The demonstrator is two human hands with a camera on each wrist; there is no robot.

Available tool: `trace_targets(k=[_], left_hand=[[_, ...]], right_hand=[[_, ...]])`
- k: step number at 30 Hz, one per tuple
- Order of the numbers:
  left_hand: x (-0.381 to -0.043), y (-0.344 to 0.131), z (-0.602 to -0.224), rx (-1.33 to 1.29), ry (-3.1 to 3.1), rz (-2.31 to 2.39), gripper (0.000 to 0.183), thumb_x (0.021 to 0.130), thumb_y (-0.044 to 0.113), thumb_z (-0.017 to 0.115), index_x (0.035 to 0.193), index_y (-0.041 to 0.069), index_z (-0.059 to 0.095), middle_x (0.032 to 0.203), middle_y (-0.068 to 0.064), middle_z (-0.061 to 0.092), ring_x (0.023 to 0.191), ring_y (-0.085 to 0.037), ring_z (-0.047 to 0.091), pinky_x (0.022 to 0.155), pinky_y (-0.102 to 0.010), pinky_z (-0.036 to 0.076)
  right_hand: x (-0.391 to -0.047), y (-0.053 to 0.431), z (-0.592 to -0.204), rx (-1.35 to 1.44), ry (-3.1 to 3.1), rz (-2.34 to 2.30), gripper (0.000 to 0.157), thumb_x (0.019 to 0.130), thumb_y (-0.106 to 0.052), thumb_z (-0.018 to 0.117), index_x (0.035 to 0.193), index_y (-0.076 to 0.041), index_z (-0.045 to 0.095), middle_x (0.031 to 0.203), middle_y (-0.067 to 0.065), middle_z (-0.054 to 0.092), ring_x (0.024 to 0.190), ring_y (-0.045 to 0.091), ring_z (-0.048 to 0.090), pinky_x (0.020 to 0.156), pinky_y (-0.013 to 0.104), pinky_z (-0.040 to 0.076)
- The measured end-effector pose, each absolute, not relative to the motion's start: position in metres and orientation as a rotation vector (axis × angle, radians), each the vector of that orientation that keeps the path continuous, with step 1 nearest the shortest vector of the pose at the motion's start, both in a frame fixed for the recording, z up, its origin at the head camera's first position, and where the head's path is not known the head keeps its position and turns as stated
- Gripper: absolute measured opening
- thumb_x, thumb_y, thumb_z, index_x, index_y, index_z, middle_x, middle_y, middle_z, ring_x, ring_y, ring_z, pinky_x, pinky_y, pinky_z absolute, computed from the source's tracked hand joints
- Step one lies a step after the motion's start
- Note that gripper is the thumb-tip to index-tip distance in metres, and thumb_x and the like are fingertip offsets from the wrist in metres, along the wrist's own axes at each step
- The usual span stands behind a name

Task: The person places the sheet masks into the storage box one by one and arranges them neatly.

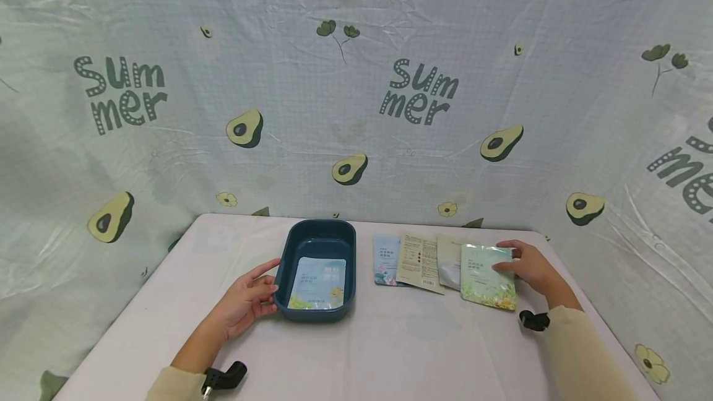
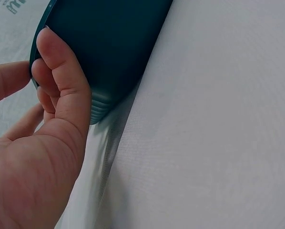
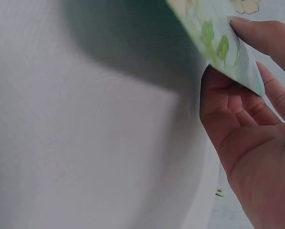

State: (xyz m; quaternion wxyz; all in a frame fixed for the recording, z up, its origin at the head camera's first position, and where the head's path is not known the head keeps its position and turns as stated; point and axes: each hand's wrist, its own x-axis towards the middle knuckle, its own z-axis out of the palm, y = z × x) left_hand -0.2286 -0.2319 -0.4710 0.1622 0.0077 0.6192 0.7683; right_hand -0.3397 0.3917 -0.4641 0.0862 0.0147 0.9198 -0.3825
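My left hand [image 1: 245,301] holds the left rim of a dark blue rectangular tub [image 1: 282,246], its fingers bent at the edge, as the left wrist view also shows. Inside the tub lies a pale blue face mask packet [image 1: 316,283] with a flower print. On the right, my right hand [image 1: 529,265] pinches the right edge of a light green face mask packet [image 1: 486,277]. In the right wrist view that packet [image 3: 223,43] is tilted and casts a shadow on the cloth, the thumb on its face and the other fingers behind it.
Between the tub and the green packet, more packets overlap in a row: a blue one [image 1: 384,249], a beige one with printed text [image 1: 419,260] and a silvery one [image 1: 449,265]. They lie on the white-covered table [image 1: 401,345]. A patterned curtain [image 1: 301,91] rises behind and at both sides.
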Motion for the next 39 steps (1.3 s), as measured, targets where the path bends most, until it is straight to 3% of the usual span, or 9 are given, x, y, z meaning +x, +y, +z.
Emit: trace_targets(k=[9, 16, 20, 28, 39], left_hand=[[-0.228, -0.231, -0.472, 0.015, 1.775, 2.182, 0.070, 0.103, 0.005, 0.054, 0.164, 0.012, 0.020, 0.107, -0.001, 0.058, 0.081, -0.013, 0.063, 0.077, -0.025, 0.059], [-0.228, -0.231, -0.472, 0.018, 1.769, 2.187, 0.070, 0.103, 0.005, 0.054, 0.164, 0.012, 0.020, 0.106, 0.000, 0.058, 0.080, -0.012, 0.063, 0.076, -0.025, 0.059], [-0.228, -0.231, -0.473, 0.005, 1.776, 2.187, 0.069, 0.103, 0.004, 0.053, 0.164, 0.012, 0.021, 0.106, -0.001, 0.057, 0.080, -0.012, 0.063, 0.076, -0.025, 0.059], [-0.227, -0.231, -0.471, -0.010, 1.788, 2.182, 0.068, 0.104, 0.005, 0.053, 0.164, 0.014, 0.022, 0.107, -0.001, 0.057, 0.081, -0.013, 0.062, 0.077, -0.025, 0.059], [-0.227, -0.231, -0.469, -0.003, 1.789, 2.186, 0.068, 0.104, 0.004, 0.052, 0.164, 0.012, 0.021, 0.107, -0.002, 0.058, 0.080, -0.012, 0.062, 0.076, -0.025, 0.059]], right_hand=[[-0.328, 0.387, -0.467, 0.020, 2.699, -1.268, 0.076, 0.089, -0.034, 0.080, 0.149, -0.004, 0.045, 0.144, 0.031, 0.053, 0.117, 0.033, 0.061, 0.092, 0.041, 0.060], [-0.319, 0.385, -0.468, 0.012, 2.643, -1.353, 0.078, 0.090, -0.032, 0.079, 0.153, -0.006, 0.040, 0.153, 0.034, 0.041, 0.124, 0.038, 0.059, 0.091, 0.042, 0.060], [-0.316, 0.385, -0.470, -0.004, 2.618, -1.384, 0.080, 0.090, -0.032, 0.079, 0.154, -0.007, 0.039, 0.155, 0.034, 0.038, 0.119, 0.032, 0.062, 0.088, 0.039, 0.061], [-0.309, 0.379, -0.474, -0.016, 2.572, -1.472, 0.081, 0.089, -0.029, 0.081, 0.154, -0.006, 0.038, 0.145, 0.030, 0.051, 0.104, 0.019, 0.066, 0.080, 0.032, 0.061], [-0.301, 0.370, -0.472, -0.042, 2.557, -1.507, 0.078, 0.089, -0.028, 0.080, 0.153, -0.009, 0.040, 0.144, 0.027, 0.054, 0.104, 0.018, 0.066, 0.080, 0.031, 0.060]])
